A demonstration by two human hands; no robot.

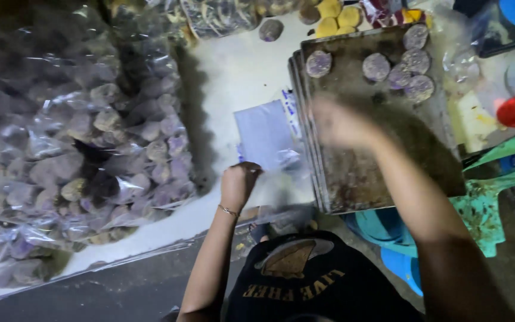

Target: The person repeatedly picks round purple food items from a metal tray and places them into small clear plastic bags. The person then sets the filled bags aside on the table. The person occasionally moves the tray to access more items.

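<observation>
The clear plastic bag (267, 138) lay flat on the white table (233, 71), a pale, bluish rectangle with a thin printed strip along its 3 o'clock edge. Its lower end, toward 6 o'clock, was crumpled and glossy where it was gathered up.

My left hand (239, 182) was closed in a fist on that crumpled lower end of the bag, at the bag's 6 o'clock corner. My right hand (341, 122) was blurred by motion; I could not tell whether its fingers were open or closed, or whether they held anything. It was above the metal tray (353, 173), at 3 o'clock from the bag and just beside the bag's printed edge. The two hands were apart, the right at 2 o'clock from the left.

The tray was dark and stained. Six round purple cookies (377, 67) sat along its far end, at 12 o'clock from my right hand. More trays appeared stacked beneath it, but only their edges showed.

At 9 o'clock from the bag lay a large heap of filled bags (90, 155), purple and pale pieces visible through the wrinkled plastic; the heap was cut off by the frame edge. At 12 o'clock, yellow cookies (338, 18) and further packed bags were partly cut off. A green plastic chair (496, 191) stood at 4 o'clock, its shape partly hidden by my right arm.
</observation>
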